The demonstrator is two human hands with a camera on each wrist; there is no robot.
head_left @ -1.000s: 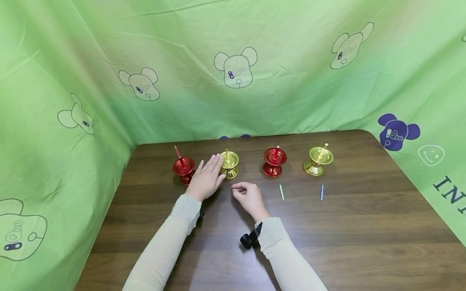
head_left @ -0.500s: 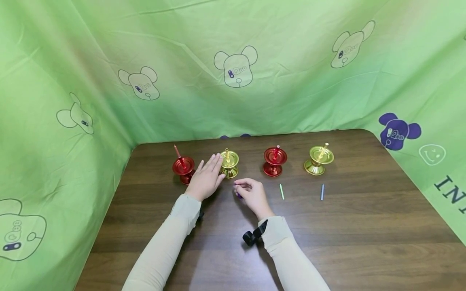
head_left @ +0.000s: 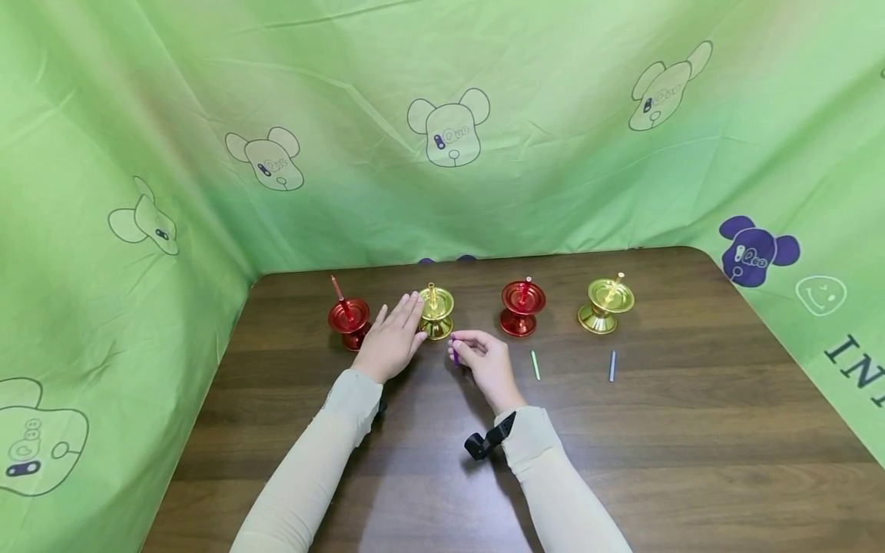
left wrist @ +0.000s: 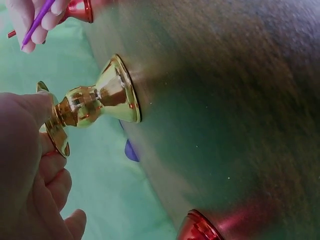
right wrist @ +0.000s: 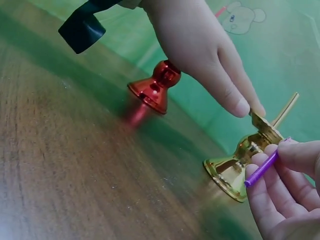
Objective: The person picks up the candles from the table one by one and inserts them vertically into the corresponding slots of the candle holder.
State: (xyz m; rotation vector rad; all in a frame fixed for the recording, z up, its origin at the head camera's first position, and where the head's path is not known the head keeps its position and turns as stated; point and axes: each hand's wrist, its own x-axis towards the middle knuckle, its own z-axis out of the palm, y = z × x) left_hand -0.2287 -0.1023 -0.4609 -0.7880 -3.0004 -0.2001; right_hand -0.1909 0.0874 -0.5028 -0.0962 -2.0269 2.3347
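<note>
My right hand [head_left: 487,365] pinches a short, thin purple candle [right wrist: 262,170] between thumb and fingers, just right of and nearer than a gold candle holder [head_left: 435,322]. That holder has a round dish, a flared foot and an upright gold stem. My left hand [head_left: 389,338] reaches from the left with fingers nearly straight, its fingertips at the holder's dish. In the left wrist view the thumb overlaps the dish [left wrist: 60,140]. Behind the left hand, partly hidden, a red candle holder [head_left: 348,315] carries a slim, leaning red candle [head_left: 336,288].
Farther right stand another red candle holder [head_left: 522,307] and another gold one [head_left: 601,307]. In front of them lie a green candle [head_left: 535,365] and a blue candle [head_left: 611,366] on the brown wooden table [head_left: 664,461]. A green printed cloth [head_left: 553,192] hangs behind.
My right hand has moved slightly right and away from me, and the purple candle has turned more upright in its fingers. The left hand has stayed at the gold holder.
</note>
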